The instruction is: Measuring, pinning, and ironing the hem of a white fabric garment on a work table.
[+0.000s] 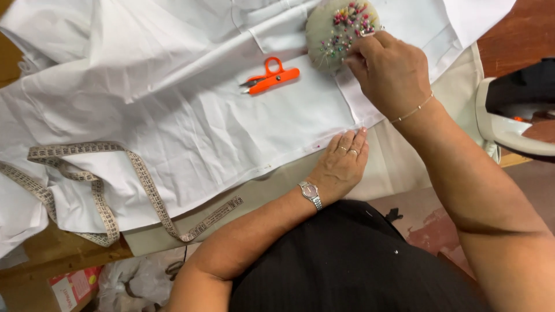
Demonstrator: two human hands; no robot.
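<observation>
White fabric (191, 115) lies spread over the table, its folded lower edge running diagonally with a couple of pins stuck in it. My left hand (342, 163) rests flat on that edge at its right end, fingers together, pressing the cloth down. My right hand (388, 69) reaches up to a round grey pincushion (334, 29) full of coloured-headed pins; its fingertips pinch at the cushion's right side, and whether a pin is between them I cannot tell. Orange thread snips (270, 77) lie on the fabric just left of the cushion.
A beige measuring tape (104, 202) loops over the fabric at the left. A beige underlay (399, 162) covers the wooden table (58, 248). A sewing machine part (514, 110) stands at the right edge. Bags and a box (72, 286) sit below the table.
</observation>
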